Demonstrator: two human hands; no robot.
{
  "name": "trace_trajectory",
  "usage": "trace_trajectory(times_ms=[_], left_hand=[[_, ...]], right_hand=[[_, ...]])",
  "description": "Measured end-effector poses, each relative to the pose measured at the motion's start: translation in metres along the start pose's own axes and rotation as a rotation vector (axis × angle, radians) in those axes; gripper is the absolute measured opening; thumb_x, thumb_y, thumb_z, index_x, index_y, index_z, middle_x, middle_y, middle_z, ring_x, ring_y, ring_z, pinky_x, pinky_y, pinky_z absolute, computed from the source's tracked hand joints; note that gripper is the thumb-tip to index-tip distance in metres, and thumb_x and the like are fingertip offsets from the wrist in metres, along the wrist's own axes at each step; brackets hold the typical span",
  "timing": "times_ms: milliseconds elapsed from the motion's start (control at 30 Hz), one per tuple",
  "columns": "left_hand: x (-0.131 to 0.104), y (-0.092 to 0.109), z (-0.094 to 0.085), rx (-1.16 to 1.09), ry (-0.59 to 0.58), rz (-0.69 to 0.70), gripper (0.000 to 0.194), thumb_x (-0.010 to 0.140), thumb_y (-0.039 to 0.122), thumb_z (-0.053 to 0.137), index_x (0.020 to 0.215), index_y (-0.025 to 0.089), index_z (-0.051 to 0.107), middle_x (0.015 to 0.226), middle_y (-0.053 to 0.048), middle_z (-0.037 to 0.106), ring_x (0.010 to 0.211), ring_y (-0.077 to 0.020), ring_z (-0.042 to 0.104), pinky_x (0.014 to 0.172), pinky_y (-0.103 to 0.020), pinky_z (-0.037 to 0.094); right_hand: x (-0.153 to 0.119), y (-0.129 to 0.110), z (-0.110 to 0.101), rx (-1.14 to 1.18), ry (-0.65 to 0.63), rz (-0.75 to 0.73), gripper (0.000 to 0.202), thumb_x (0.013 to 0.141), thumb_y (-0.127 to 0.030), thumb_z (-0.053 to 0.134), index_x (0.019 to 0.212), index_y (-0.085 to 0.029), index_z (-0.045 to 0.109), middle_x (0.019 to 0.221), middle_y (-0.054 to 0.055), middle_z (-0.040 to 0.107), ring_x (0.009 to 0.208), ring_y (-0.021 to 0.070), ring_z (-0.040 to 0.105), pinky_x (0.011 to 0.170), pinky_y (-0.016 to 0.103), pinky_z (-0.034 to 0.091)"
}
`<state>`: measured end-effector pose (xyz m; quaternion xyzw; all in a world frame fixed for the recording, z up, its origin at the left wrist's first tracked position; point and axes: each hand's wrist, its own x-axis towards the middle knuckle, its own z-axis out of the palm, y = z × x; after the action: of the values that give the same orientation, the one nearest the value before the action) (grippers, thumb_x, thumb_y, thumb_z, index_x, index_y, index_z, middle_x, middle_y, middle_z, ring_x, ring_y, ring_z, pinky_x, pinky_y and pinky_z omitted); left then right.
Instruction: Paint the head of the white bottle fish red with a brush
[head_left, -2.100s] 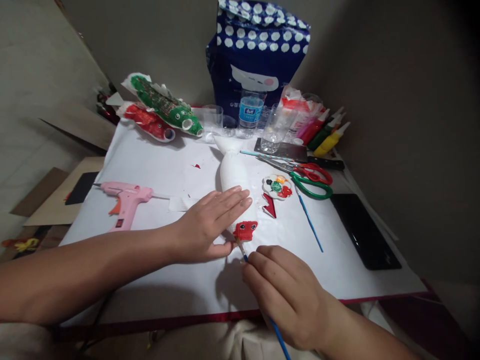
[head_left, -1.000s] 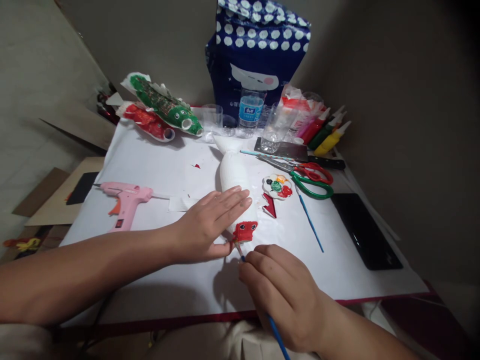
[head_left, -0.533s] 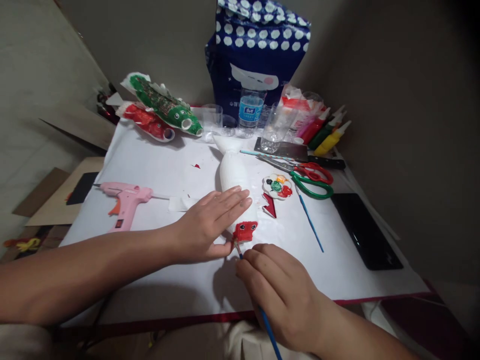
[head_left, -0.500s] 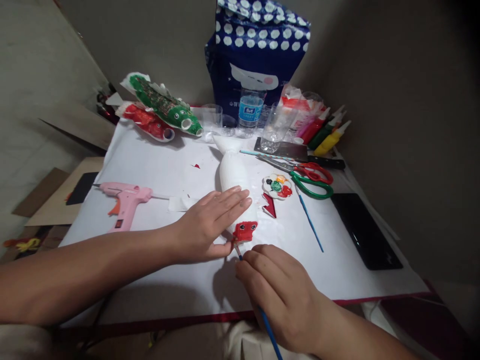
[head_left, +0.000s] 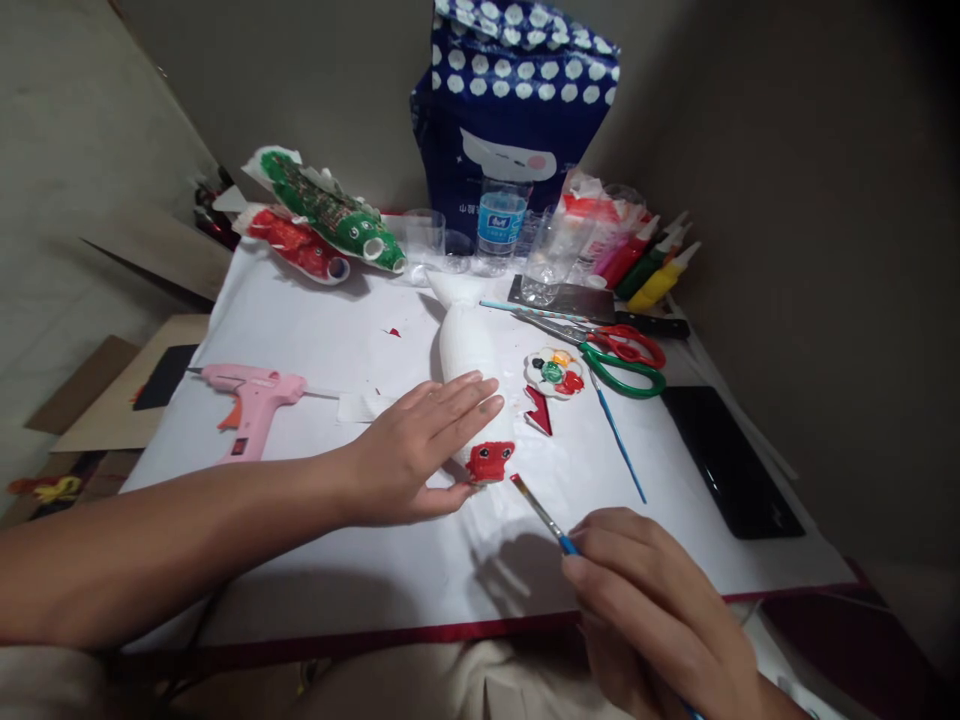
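Left hand lies open and flat on a white fish, long axis running from thumb-side red head to tail beyond; right hand grips a paintbrush pointing forward-left.

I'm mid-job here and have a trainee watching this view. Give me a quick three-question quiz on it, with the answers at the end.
1. Multiple choice: what does the right hand hold?
A) the green-handled scissors
B) a paintbrush
C) the pink glue gun

2. True or false: the left hand lies on the white fish-shaped object.

3. Fill in the blank: the middle of the flower-shaped palette holds ____ paint.

Key: 1. B. 2. True; its fingers lie across the body, next to the red-painted end. 3. Green.
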<state>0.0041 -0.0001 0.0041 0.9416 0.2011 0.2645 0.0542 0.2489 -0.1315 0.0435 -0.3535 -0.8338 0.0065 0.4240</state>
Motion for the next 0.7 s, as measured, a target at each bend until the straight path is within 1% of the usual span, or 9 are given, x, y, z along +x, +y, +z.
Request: trace_trajectory(times_ms=[67, 133, 200, 267, 367, 433, 533, 600, 700], left_hand=[[0.000, 0.001, -0.001, -0.005, -0.010, -0.005, 0.085, 0.093, 0.034, 0.066, 0.164, 0.017, 0.023, 0.160, -0.023, 0.047, 0.152, -0.0359, 0.042, 0.116, -0.052, 0.044], [0.000, 0.001, -0.001, -0.009, -0.005, -0.003, 0.086, 0.093, 0.035, 0.066, 0.165, 0.018, 0.022, 0.161, -0.023, 0.046, 0.152, -0.0358, 0.041, 0.117, -0.052, 0.043], [-0.001, 0.000, -0.001, -0.015, -0.003, -0.003, 0.087, 0.093, 0.035, 0.066, 0.165, 0.018, 0.021, 0.163, -0.022, 0.044, 0.153, -0.0354, 0.040, 0.118, -0.052, 0.042], [-0.002, -0.001, 0.000, -0.033, 0.000, -0.001, 0.087, 0.092, 0.035, 0.066, 0.166, 0.018, 0.022, 0.165, -0.022, 0.040, 0.154, -0.0353, 0.037, 0.120, -0.052, 0.040], [-0.003, -0.002, 0.001, -0.082, 0.018, 0.000, 0.090, 0.091, 0.034, 0.067, 0.166, 0.019, 0.020, 0.169, -0.023, 0.031, 0.158, -0.0365, 0.030, 0.124, -0.056, 0.036], [-0.002, -0.003, 0.000, -0.099, 0.017, 0.017, 0.094, 0.090, 0.033, 0.068, 0.168, 0.020, 0.016, 0.172, -0.022, 0.023, 0.160, -0.0383, 0.023, 0.125, -0.060, 0.032], [-0.001, -0.003, -0.003, -0.094, 0.048, 0.075, 0.101, 0.087, 0.030, 0.071, 0.168, 0.020, 0.012, 0.174, -0.020, 0.015, 0.161, -0.0391, 0.016, 0.127, -0.063, 0.025], [0.000, -0.003, -0.005, -0.078, 0.100, 0.116, 0.103, 0.087, 0.028, 0.071, 0.169, 0.019, 0.010, 0.175, -0.019, 0.013, 0.162, -0.0381, 0.014, 0.128, -0.064, 0.022], [-0.001, -0.002, -0.007, -0.021, 0.151, 0.161, 0.105, 0.086, 0.031, 0.069, 0.169, 0.020, 0.006, 0.175, -0.018, 0.015, 0.162, -0.0385, 0.014, 0.127, -0.067, 0.022]], right_hand=[[-0.003, 0.002, -0.002, -0.016, 0.041, 0.052, 0.033, 0.088, 0.003, 0.055, 0.113, -0.014, 0.070, 0.095, 0.010, 0.071, 0.088, 0.0201, 0.071, 0.075, 0.033, 0.063], [-0.006, 0.005, 0.000, 0.007, 0.070, 0.105, 0.046, 0.085, 0.005, 0.056, 0.122, -0.018, 0.069, 0.099, 0.009, 0.071, 0.089, 0.0204, 0.072, 0.073, 0.033, 0.063], [-0.009, 0.010, 0.006, 0.045, 0.113, 0.117, 0.055, 0.082, 0.007, 0.056, 0.130, -0.018, 0.067, 0.103, 0.011, 0.071, 0.092, 0.0209, 0.072, 0.072, 0.034, 0.062], [-0.011, 0.015, 0.013, 0.068, 0.149, 0.103, 0.058, 0.082, 0.007, 0.055, 0.135, -0.016, 0.065, 0.107, 0.013, 0.071, 0.096, 0.0223, 0.073, 0.073, 0.035, 0.063], [-0.013, 0.019, 0.021, 0.096, 0.198, 0.121, 0.057, 0.087, 0.006, 0.051, 0.138, -0.017, 0.064, 0.110, 0.016, 0.074, 0.100, 0.0251, 0.074, 0.073, 0.039, 0.064], [-0.014, 0.020, 0.024, 0.123, 0.226, 0.142, 0.056, 0.089, 0.006, 0.049, 0.138, -0.017, 0.063, 0.111, 0.016, 0.076, 0.101, 0.0251, 0.075, 0.073, 0.040, 0.064], [-0.015, 0.020, 0.026, 0.118, 0.220, 0.152, 0.049, 0.091, 0.004, 0.051, 0.135, -0.015, 0.065, 0.110, 0.017, 0.078, 0.099, 0.0249, 0.076, 0.076, 0.040, 0.064], [-0.018, 0.021, 0.027, 0.113, 0.208, 0.167, 0.044, 0.093, 0.001, 0.051, 0.132, -0.016, 0.065, 0.110, 0.017, 0.078, 0.099, 0.0254, 0.077, 0.078, 0.042, 0.064], [-0.022, 0.024, 0.030, 0.158, 0.207, 0.222, 0.039, 0.097, -0.004, 0.046, 0.129, -0.018, 0.064, 0.112, 0.015, 0.079, 0.100, 0.0255, 0.077, 0.078, 0.041, 0.065]])
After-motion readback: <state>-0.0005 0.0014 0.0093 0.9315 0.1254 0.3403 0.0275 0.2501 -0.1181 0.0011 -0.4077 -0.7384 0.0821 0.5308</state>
